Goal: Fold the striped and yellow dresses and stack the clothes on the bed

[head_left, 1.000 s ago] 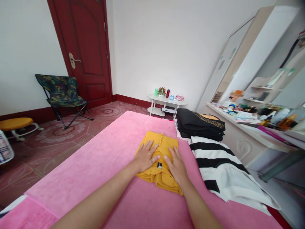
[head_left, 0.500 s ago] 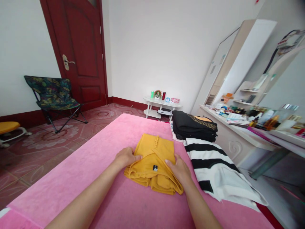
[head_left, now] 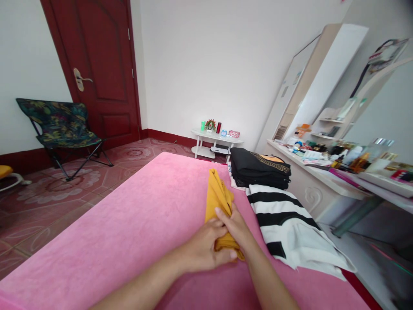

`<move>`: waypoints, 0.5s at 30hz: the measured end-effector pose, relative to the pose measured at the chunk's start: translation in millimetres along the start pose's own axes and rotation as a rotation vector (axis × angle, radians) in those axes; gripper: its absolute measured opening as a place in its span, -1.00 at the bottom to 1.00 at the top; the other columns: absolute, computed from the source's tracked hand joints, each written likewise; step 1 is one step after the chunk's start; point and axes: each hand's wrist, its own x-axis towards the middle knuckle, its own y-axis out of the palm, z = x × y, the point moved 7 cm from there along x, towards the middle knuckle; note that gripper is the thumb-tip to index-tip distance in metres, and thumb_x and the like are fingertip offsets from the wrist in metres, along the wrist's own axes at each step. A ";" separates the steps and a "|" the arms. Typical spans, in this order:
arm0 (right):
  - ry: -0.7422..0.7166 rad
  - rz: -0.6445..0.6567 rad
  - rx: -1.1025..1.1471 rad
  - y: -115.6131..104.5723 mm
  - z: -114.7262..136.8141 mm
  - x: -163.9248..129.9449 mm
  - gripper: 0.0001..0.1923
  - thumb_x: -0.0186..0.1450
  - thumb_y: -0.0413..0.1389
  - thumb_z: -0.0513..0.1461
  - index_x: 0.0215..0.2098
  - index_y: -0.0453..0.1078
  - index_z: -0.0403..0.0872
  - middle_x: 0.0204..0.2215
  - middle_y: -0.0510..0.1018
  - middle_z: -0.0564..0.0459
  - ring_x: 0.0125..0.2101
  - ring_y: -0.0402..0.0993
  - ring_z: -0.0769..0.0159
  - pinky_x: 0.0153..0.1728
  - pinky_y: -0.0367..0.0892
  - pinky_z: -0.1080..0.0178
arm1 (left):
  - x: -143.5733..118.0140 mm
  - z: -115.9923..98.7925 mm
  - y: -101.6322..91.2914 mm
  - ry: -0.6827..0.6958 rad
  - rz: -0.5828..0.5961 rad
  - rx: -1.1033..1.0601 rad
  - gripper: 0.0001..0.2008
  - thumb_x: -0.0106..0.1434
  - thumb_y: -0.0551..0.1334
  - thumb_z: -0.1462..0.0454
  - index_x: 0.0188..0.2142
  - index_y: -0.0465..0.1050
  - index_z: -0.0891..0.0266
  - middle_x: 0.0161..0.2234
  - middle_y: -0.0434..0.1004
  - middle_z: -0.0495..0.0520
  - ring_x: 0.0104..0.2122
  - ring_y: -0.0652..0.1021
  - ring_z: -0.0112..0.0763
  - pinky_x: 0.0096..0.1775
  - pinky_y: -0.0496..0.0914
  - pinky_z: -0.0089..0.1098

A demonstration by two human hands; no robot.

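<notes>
A yellow knit top (head_left: 217, 193), doubled over into a narrow bundle, stands partly raised on the pink bedspread (head_left: 151, 211). My left hand (head_left: 209, 247) grips its near left side, the thumb pointing toward the right. Along the right side, my right hand (head_left: 235, 224) is wrapped against the cloth, its thumb over the upper face and its other fingers mostly hidden. The two hands touch or nearly touch across the fabric. To the right lies a folded black-and-white striped garment (head_left: 284, 215).
Behind the striped garment is a stack of folded black clothes (head_left: 258, 168). A dressing table (head_left: 322, 172) crowded with bottles runs along the right. A small white table (head_left: 216, 137) stands by the wall, a folding chair (head_left: 64, 129) near the red door (head_left: 97, 64).
The yellow top lay flat and wide between my hands; its left half is now folded over to the right. My left hand has moved right, close to my right hand. The view has shifted slightly.
</notes>
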 end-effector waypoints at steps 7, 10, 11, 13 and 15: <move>0.131 -0.093 0.229 -6.1 -14.6 -2.2 -0.44 0.02 0.23 -0.16 -0.04 0.28 -0.15 -0.19 0.56 -0.10 -0.24 0.53 0.14 -0.20 0.43 0.17 | -3.7 45.0 10.6 -0.108 -0.176 -0.274 -0.67 0.18 0.20 0.11 -0.18 0.53 0.26 -0.11 0.52 0.19 -0.07 0.48 -0.20 0.04 0.29 -0.25; 0.041 -0.127 0.245 -7.3 -3.8 -5.8 -0.45 0.03 0.21 -0.15 -0.03 0.29 -0.17 -0.16 0.55 -0.10 -0.21 0.51 0.14 -0.18 0.42 0.18 | -9.0 89.0 -7.4 -0.262 -0.385 -0.457 -0.62 0.21 0.14 0.03 -0.26 0.50 0.32 -0.46 0.55 0.10 -0.39 0.54 -0.33 -0.22 0.40 -0.34; 0.014 -0.143 0.243 -10.1 3.4 -8.1 -0.45 0.04 0.21 -0.14 -0.03 0.29 -0.17 -0.15 0.55 -0.09 -0.21 0.51 0.13 -0.19 0.42 0.18 | -11.4 99.5 -14.5 -0.290 -0.447 -0.454 -0.61 0.20 0.15 0.03 -0.25 0.48 0.33 -0.56 0.50 0.04 -0.47 0.50 -0.39 -0.30 0.39 -0.38; -0.022 -0.182 0.239 -23.6 23.1 -13.8 -0.44 0.04 0.21 -0.11 -0.02 0.31 -0.16 -0.15 0.55 -0.09 -0.20 0.51 0.12 -0.21 0.43 0.19 | -16.3 113.7 -26.7 -0.326 -0.538 -0.407 -0.60 0.16 0.18 0.01 -0.26 0.46 0.33 -0.62 0.43 -0.03 -0.56 0.44 -0.46 -0.40 0.33 -0.45; -0.026 -0.241 0.219 -51.0 47.2 -19.5 -0.41 0.02 0.22 -0.07 -0.02 0.32 -0.14 -0.14 0.55 -0.09 -0.20 0.51 0.10 -0.27 0.44 0.20 | -19.5 122.0 -32.5 -0.363 -0.576 -0.376 -0.59 0.12 0.20 -0.01 -0.29 0.45 0.33 -0.60 0.43 -0.03 -0.57 0.41 -0.47 -0.45 0.30 -0.47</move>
